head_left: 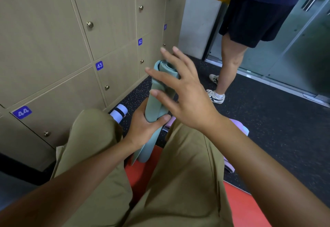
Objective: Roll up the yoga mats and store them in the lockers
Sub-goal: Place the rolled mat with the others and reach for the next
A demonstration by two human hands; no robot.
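The left hand (142, 126) grips the rolled green mat (157, 101) upright between the knees, facing the shut lockers (59, 91), while the right hand (182, 92) hovers with fingers spread, so the loose roll could uncoil.

left hand (145, 126): grip curled closed | right hand (185, 98): fingers spread

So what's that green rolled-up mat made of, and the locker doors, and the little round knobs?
The green mat looks like soft matte foam or rubber: its rolled end shows thick, spongy layers and it dents under the left hand. The locker doors look like wood-grain laminate board, flat and dull with faint streaks, though real wood is possible. The knobs look like brushed metal, shiny with a brassy glint.
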